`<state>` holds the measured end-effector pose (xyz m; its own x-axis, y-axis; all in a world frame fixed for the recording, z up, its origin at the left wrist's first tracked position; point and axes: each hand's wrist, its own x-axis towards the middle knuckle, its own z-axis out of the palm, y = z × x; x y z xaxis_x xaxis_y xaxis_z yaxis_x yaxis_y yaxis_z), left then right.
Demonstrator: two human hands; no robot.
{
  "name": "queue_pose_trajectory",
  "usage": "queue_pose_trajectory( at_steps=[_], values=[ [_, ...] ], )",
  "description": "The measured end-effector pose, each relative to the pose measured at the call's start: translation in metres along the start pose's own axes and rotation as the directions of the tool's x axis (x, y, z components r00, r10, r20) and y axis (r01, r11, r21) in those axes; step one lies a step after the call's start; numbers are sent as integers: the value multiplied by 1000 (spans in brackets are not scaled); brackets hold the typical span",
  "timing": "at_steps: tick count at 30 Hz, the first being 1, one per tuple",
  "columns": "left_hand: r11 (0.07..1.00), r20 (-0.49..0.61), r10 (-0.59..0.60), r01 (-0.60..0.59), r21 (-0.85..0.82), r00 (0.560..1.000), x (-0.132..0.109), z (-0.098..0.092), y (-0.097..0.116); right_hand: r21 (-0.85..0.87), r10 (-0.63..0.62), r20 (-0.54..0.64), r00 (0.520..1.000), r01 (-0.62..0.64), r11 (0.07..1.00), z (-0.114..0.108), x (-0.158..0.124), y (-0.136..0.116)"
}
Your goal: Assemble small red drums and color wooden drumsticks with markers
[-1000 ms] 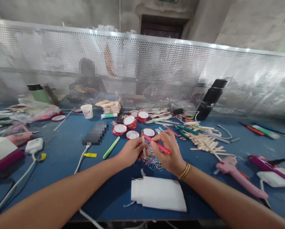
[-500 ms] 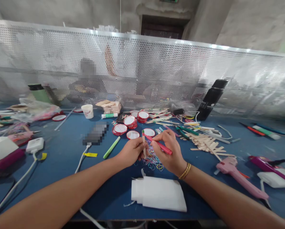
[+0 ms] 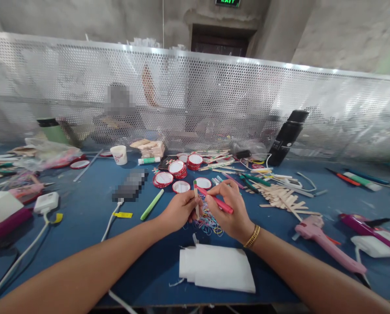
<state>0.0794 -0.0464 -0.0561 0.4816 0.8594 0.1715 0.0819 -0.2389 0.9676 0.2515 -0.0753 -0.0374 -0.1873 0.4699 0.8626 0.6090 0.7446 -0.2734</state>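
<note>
Between the thumb and fingers of my left hand (image 3: pixel 179 210), a wooden craft stick (image 3: pixel 196 203) stands roughly upright, its top end coloured green and red. My right hand (image 3: pixel 230 207) grips a red marker (image 3: pixel 221 203), its tip at the coloured upper part of the stick. Below and behind both hands lies a loose heap of coloured rubber bands (image 3: pixel 209 222). Just beyond them are round red-rimmed discs (image 3: pixel 181 186), some stacked. A light green marker (image 3: pixel 152 204) rests left of my left hand, and a folded white cloth (image 3: pixel 219 267) lies nearest me.
Loose craft sticks (image 3: pixel 281 196) and a pink glue gun (image 3: pixel 328 242) lie at right. A phone (image 3: pixel 131 185) with a white cable and a paper cup (image 3: pixel 119 155) are at left. A black bottle (image 3: pixel 288 137) leans near the perforated metal screen (image 3: pixel 221 100); a person sits behind it.
The view has tilted up slightly, bringing the exit sign further into sight. Both hands keep their hold, with the marker tip still at the stick's upper part.
</note>
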Motion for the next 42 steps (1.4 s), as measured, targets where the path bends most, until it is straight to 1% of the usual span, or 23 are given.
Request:
queue_pose_trajectory(
  at_steps=[3, 8, 12, 17, 22, 27, 34, 38, 42],
  values=[
    [1000, -10, -16, 16, -1, 1000, 0, 0, -2, -1, 4, -12, 1000, -4, 1000, 0, 0, 1],
    [1000, -3, -12, 12, 23, 1000, 0, 0, 0, 6, 3, 18, 1000, -3, 1000, 0, -1, 1],
    [1000, -3, -26, 26, 14, 1000, 1, 0, 1, -8, 12, -2, 1000, -12, 1000, -1, 0, 1],
    [1000, -1, -10, 10, 19, 1000, 0, 0, 1, 16, 7, 10, 1000, -7, 1000, -1, 0, 0],
    [1000, 1, -21, 21, 23, 1000, -1, 1, 2, -11, 18, 0, 1000, -18, 1000, -1, 0, 1],
    [1000, 3, -1, 1, 9, 1000, 0, 1, 2, 11, -3, 11, 1000, 3, 1000, -1, 0, 0],
    [1000, 4, -22, 22, -4, 1000, -1, 0, 2, -10, 18, -12, 1000, -18, 1000, -1, 1, -2],
    [1000, 15, -6, 6, -13, 1000, -2, 1, 4, 4, 13, 18, 1000, -13, 1000, -1, 0, -1],
    [1000, 8, -13, 13, -1, 1000, -1, 0, 4, -9, 20, 6, 1000, -20, 1000, -1, 0, 1]
  ],
)
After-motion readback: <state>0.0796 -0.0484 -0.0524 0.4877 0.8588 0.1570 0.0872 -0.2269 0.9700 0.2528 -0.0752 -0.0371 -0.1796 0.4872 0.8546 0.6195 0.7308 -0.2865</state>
